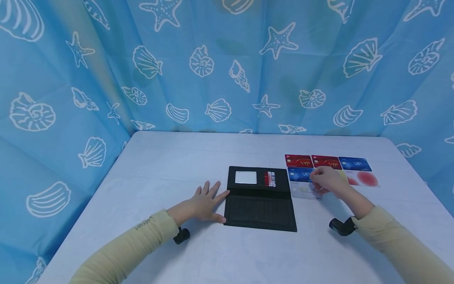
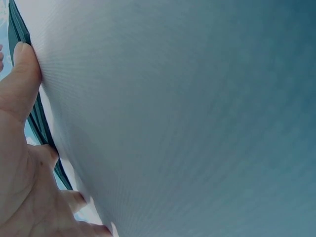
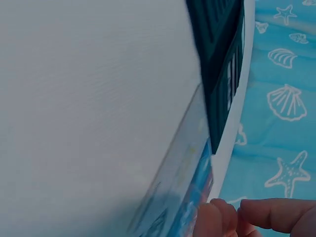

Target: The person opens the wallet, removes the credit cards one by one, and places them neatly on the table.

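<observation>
A black wallet lies unfolded on the table, a white window and a few cards showing in its upper half. My left hand is spread flat at its left side, with thumb and index finger touching the edge. In the left wrist view, the thumb lies against the wallet's edge. To the right, my right hand is over a group of cards, fingers bent and fingertips together by a blue VIP card and a silver card. Whether a card is between the fingertips is hidden.
Two red VIP cards and another blue card form the back row. A white card with pink circles lies right of my right hand. The white table meets a blue shell-print curtain.
</observation>
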The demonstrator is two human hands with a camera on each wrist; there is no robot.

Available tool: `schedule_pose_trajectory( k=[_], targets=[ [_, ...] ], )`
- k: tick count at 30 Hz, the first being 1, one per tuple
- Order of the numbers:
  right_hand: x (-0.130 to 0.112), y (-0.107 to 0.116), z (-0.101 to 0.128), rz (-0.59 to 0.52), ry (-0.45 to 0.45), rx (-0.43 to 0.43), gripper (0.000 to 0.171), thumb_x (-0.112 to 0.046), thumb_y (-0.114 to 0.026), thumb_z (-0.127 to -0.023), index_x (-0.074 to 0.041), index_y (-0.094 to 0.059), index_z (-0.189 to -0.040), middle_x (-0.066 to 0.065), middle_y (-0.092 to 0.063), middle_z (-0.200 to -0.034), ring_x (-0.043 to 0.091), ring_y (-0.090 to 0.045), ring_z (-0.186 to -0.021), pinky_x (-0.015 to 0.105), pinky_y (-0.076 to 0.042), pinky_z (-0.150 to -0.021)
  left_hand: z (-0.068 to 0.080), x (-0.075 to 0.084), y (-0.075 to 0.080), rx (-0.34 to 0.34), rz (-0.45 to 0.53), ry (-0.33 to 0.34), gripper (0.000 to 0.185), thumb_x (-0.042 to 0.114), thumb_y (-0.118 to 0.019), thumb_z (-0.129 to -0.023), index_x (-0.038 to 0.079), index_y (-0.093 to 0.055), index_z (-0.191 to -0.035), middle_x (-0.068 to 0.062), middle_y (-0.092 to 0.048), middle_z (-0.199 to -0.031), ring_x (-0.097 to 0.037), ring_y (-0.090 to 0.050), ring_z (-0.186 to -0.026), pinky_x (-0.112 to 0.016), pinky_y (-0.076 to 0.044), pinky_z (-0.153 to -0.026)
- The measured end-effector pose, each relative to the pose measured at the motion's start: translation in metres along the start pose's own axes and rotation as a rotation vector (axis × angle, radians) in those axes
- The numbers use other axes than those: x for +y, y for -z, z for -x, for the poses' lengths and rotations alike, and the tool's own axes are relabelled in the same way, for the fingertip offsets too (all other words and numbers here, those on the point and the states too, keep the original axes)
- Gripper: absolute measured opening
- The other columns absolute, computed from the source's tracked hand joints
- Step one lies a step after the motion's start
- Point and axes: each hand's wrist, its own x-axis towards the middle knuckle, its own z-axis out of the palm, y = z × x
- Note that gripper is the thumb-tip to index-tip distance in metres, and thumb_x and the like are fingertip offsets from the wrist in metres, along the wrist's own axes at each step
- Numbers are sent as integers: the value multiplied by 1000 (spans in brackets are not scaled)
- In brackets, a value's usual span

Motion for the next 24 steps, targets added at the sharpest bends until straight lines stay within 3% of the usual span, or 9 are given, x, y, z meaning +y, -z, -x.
schedule_pose_trajectory(
  k=[14, 24],
  targets=[
    [-40, -21, -14, -29, 13, -39, 30, -13, -55, -90, 5, -49, -114, 23, -54, -103, 20, -57, -72, 29, -54, -67, -2, -2, -1, -1, 16, 1, 90, 66, -55, -76, 27, -15, -147, -10, -4, -154, -41, -4, -139, -54, -13, -109],
    [-59, -39, -25, -48, 22, -66, 28, -12, -56, -89, 5, -50, -111, 20, -57, -95, 19, -58, -65, 29, -54, -63, -1, 0, -1, -10, 14, 8, 90, 66, -55, -76, 29, -14, -147, -9, -3, -155, -41, -3, -139, -54, -13, -109]
  ],
)
